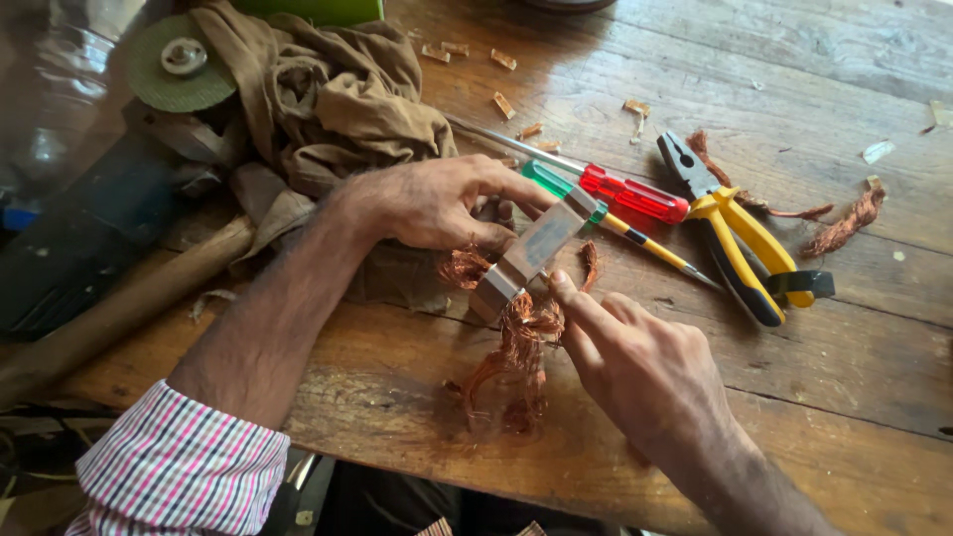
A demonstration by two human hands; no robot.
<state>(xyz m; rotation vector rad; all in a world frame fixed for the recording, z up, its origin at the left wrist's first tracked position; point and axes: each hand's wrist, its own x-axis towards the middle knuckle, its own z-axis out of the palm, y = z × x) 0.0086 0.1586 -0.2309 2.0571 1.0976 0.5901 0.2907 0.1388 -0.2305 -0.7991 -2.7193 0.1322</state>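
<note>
Item: small metal core (pixel 531 253), mid-table, gripped in my left hand (pixel 437 203). My right hand (pixel 635 357) pinches its copper wire tangle (pixel 521 342), seemingly. Far right: screwdrivers (pixel 625 194), yellow pliers (pixel 740 233).

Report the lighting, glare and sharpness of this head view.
Head view: daylight falls from the upper right, leaving a pale sheen on the brown wooden table; the left edge sinks into shadow; the left hand, the right hand and the grey metal block wound with copper wire are sharp enough, though fine wire strands smear.
</note>
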